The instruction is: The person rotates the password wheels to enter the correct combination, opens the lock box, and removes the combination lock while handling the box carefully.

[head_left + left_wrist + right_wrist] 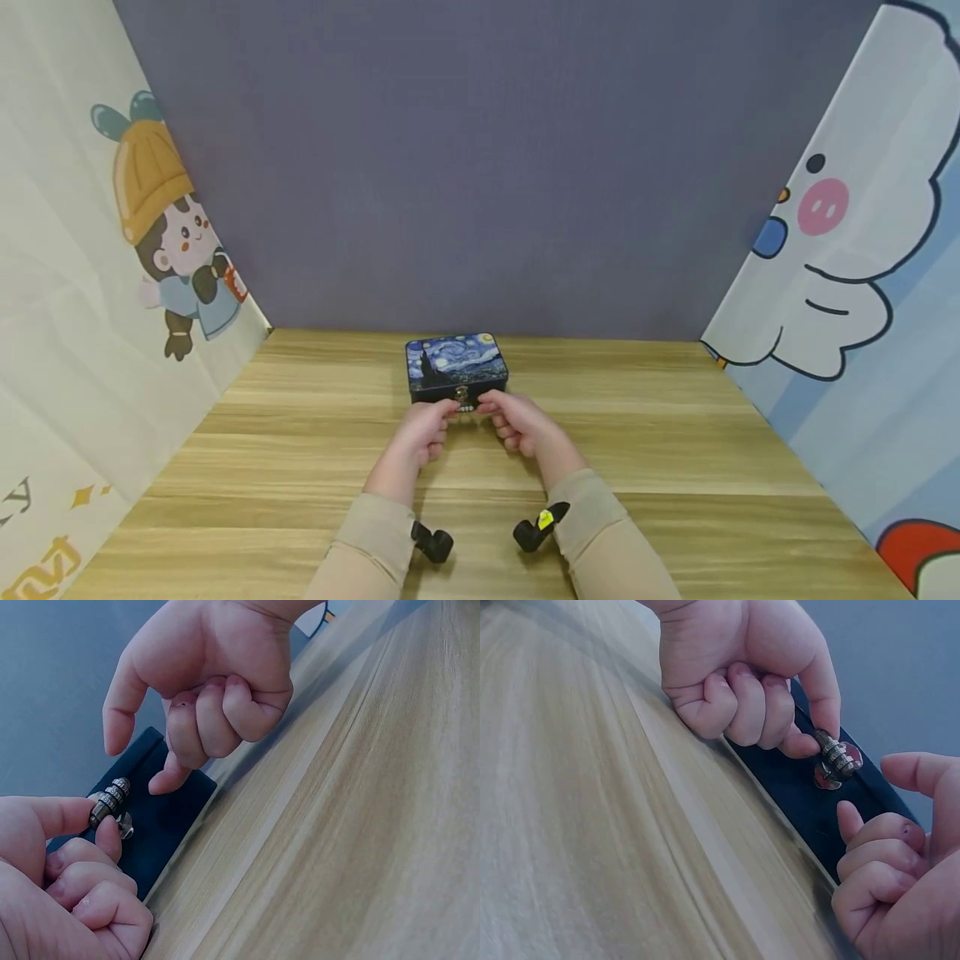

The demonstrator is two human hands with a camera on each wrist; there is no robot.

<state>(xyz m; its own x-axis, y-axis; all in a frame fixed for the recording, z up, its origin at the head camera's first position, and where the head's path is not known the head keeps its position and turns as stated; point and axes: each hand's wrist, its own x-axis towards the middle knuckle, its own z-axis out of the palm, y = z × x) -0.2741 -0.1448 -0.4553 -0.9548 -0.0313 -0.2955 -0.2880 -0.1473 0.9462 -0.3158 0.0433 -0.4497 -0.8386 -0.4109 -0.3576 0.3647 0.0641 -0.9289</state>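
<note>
A small tin box (456, 360) with a swirling blue night-sky picture on its lid stands closed on the table. On its dark front hangs a small combination padlock (840, 757) with ridged number dials, by a metal clasp (827, 778). My left hand (423, 429) pinches one end of the padlock between thumb and index finger, its other fingers curled into the palm. Just across the box front, my right hand (521, 421) has its thumb and index finger spread apart beside the padlock's other end. Nothing is between them, and its remaining fingers are folded in.
The wood-grain table (660, 450) runs back to a grey-blue panel (480, 167). Cartoon-printed sheets flank it, a cream one (60, 275) at left and a blue-and-white one (840, 433) at right. Small black cameras (432, 543) are strapped at both sleeve cuffs.
</note>
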